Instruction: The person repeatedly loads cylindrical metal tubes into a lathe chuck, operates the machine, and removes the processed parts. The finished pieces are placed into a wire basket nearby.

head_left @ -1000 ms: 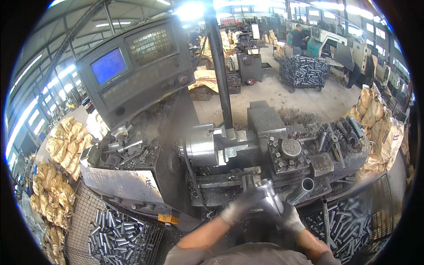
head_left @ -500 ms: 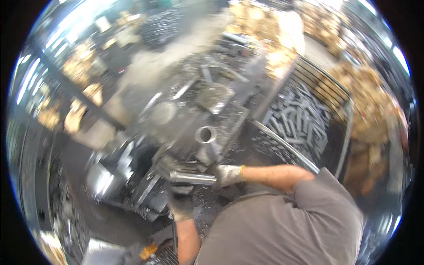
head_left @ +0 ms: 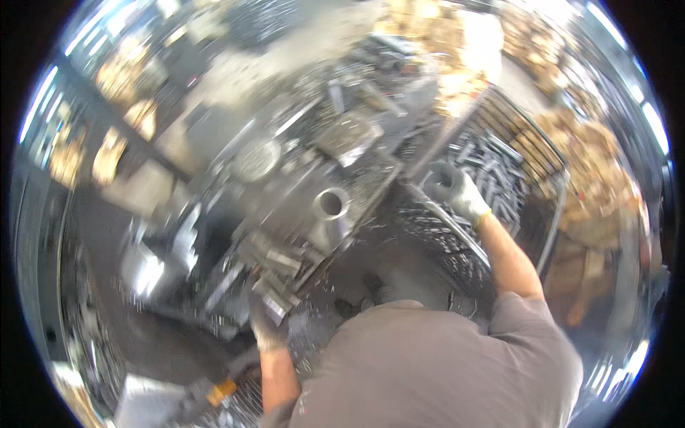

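My left hand [head_left: 265, 324], in a dark-fingered glove with a pale cuff, is closed along the side of a shiny metal block [head_left: 276, 296] at the near edge of the metal workbench [head_left: 285, 207]. Motion blur softens its fingers. My right arm stretches out to the right. The gloved right hand [head_left: 465, 197] hangs over the near left rim of a wire crate [head_left: 457, 222] full of short grey metal bars [head_left: 492, 175]. Its dark fingers are smeared, so whether they hold anything cannot be made out. A hollow metal cylinder [head_left: 332, 207] stands upright on the bench between my hands.
A round metal disc [head_left: 257, 160] and a square metal block [head_left: 348, 140] sit farther back on the cluttered bench. Shiny machine parts [head_left: 146, 271] lie to the left. Brown sacks or wrapped bundles [head_left: 592, 164] are heaped beyond the crate. Metal shavings lie on the near bench edge.
My right hand has left the bench front and swung right over the crate. The shiny metal cylinder between my hands no longer shows there. My left hand has shifted slightly left.
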